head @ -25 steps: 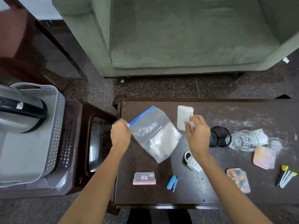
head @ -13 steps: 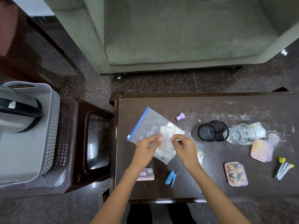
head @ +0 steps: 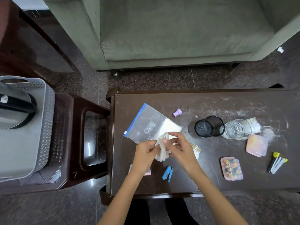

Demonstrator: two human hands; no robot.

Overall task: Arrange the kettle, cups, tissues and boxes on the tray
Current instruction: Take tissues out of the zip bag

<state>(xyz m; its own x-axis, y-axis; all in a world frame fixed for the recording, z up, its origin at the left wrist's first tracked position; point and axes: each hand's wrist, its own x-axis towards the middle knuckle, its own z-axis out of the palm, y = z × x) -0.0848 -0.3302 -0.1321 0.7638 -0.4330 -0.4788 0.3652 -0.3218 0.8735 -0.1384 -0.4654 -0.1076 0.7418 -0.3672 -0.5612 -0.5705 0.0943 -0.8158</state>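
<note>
On the floor beyond the table, a green sofa (head: 170, 30) is filling the far side. The dark table (head: 211, 181) is sitting below it, and a brown stool (head: 71, 143) is standing just to its left, carrying a grey tray (head: 45, 120) with the kettle (head: 14, 109) lying inside. On the table a clear bag (head: 146, 124) with a blue seal is lying flat with white tissues inside. A black mesh cup (head: 209, 126) and a glass cup (head: 237, 129) are lying side by side, touching, to the right. Over the bag's near edge, the left hand (head: 144, 151) and right hand (head: 181, 146) are both pinching a bunch of tissues (head: 162, 150). Nearer are a pink box (head: 231, 168), a pink lid (head: 256, 145), a blue stapler (head: 168, 173) and a small purple cap (head: 177, 112).
</note>
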